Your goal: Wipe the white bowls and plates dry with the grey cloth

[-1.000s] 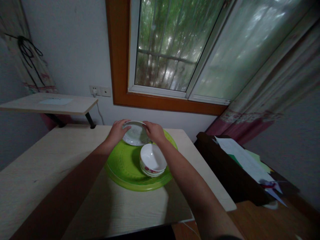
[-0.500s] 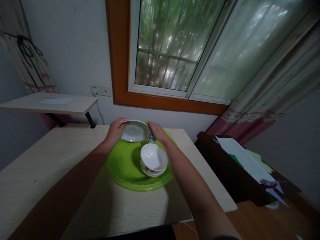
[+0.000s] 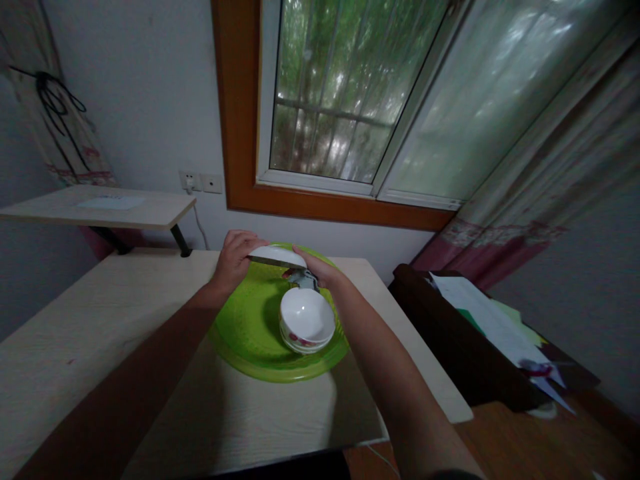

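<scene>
A white plate is held tilted over the far part of a green plastic basin, seen nearly edge-on. My left hand grips its left edge. At the plate's right end, the thumb of my right hand lies along the rim, while its fingers are partly hidden below. A crumpled greyish patterned cloth hangs under that hand, beneath the plate. Closer to me in the basin sits a short stack of white bowls with a red floral pattern, touched by neither hand.
The basin stands on a pale wooden table. A raised shelf with a paper sheet is at the left. Behind are wall sockets and a barred window. Papers lie on a dark piece of furniture at the right.
The plate has tipped from showing its broad face to nearly edge-on. My right hand has shifted slightly down and right, and more of the cloth shows beneath the plate. The bowls stay put.
</scene>
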The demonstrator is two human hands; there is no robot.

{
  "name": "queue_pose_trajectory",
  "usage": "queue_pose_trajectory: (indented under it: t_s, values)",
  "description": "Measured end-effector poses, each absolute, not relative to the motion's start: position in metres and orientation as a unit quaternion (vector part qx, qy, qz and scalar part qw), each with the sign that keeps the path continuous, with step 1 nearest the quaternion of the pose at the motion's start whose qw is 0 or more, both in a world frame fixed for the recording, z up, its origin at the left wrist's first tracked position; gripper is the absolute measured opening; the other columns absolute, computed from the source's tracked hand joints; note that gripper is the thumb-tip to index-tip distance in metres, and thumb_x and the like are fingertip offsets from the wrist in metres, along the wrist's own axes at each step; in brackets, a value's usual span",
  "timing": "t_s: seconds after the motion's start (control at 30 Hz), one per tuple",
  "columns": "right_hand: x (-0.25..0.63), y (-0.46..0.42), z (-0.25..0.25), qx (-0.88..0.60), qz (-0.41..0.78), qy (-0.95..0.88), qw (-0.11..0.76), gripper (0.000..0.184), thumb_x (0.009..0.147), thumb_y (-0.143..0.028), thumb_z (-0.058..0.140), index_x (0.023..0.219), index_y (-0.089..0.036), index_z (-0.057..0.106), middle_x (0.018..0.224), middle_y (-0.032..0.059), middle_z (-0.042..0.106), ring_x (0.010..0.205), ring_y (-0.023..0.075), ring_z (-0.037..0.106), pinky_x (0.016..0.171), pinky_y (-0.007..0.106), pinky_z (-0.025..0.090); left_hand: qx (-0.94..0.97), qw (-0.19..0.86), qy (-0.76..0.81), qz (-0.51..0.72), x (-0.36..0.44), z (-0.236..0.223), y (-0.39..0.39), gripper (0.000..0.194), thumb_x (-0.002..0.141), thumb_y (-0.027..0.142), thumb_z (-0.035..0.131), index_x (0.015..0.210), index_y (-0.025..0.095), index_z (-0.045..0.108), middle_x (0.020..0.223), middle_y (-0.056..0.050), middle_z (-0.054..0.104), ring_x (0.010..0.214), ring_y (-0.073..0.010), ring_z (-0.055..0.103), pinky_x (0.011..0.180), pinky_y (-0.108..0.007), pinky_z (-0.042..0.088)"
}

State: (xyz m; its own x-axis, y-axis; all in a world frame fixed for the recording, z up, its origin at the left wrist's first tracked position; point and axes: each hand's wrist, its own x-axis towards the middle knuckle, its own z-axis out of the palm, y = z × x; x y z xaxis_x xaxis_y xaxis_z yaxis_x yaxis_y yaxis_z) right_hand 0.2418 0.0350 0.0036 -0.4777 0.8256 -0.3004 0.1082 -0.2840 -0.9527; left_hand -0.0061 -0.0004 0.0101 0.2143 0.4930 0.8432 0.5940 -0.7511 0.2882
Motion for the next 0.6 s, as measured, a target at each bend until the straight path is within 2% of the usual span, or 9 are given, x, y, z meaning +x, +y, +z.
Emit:
queue_pose_trajectory:
  t_s: [0.13, 0.27, 0.4, 0.5, 0.6]
  values:
    - [0.24, 0.033, 0.008, -0.41, 0.715, -0.504, 0.26, 0.036, 0.092, -0.054, 0.055, 0.097, -0.021, 0.068, 0.078, 0.0028, 0.072, 0.059, 0.0148, 0.064, 0.053, 0.026, 0.054, -0.797, 0.069, -0.353, -0.485, -0.002, 0.009, 0.0, 0.041, 0.086, 0.01, 0.049, 0.11, 0.031, 0.074, 0.112, -0.005, 0.064, 0.119, -0.0252, 0.046, 0.106, -0.049, 0.039]
    - [0.238, 0.032, 0.009, -0.42, 0.708, -0.495, 0.277, 0.029, 0.094, -0.046, 0.053, 0.097, -0.021, 0.067, 0.078, 0.0013, 0.072, 0.06, 0.0146, 0.062, 0.057, 0.027, 0.055, -0.78, 0.062, -0.402, -0.476, 0.003, 0.008, 0.0, 0.041, 0.088, 0.013, 0.05, 0.118, 0.032, 0.069, 0.124, -0.007, 0.055, 0.123, -0.0265, 0.041, 0.109, -0.051, 0.036]
    - [0.237, 0.035, 0.006, -0.431, 0.653, -0.535, 0.318, 0.029, 0.092, -0.044, 0.052, 0.097, -0.02, 0.067, 0.074, 0.0006, 0.069, 0.058, 0.0144, 0.058, 0.056, 0.026, 0.051, -0.741, 0.018, -0.46, -0.489, 0.005, -0.002, 0.007, 0.055, 0.087, 0.014, 0.05, 0.14, 0.03, 0.053, 0.138, -0.011, 0.042, 0.132, -0.0286, 0.037, 0.114, -0.054, 0.031]
    - [0.238, 0.04, 0.001, -0.421, 0.578, -0.59, 0.374, 0.028, 0.088, -0.042, 0.057, 0.1, -0.018, 0.066, 0.082, 0.0016, 0.07, 0.065, 0.0136, 0.059, 0.057, 0.022, 0.047, -0.72, -0.052, -0.466, -0.511, 0.003, -0.015, 0.019, 0.069, 0.085, 0.015, 0.053, 0.15, 0.025, 0.036, 0.145, -0.015, 0.035, 0.14, -0.0285, 0.032, 0.118, -0.052, 0.026]
    - [0.24, 0.045, -0.005, -0.465, 0.526, -0.591, 0.398, 0.037, 0.087, -0.048, 0.058, 0.11, -0.018, 0.061, 0.091, 0.0037, 0.07, 0.072, 0.0153, 0.061, 0.059, 0.023, 0.048, -0.698, -0.13, -0.46, -0.533, 0.0, -0.025, 0.03, 0.08, 0.081, 0.019, 0.059, 0.153, 0.019, 0.025, 0.152, -0.02, 0.03, 0.147, -0.0297, 0.027, 0.12, -0.053, 0.022]
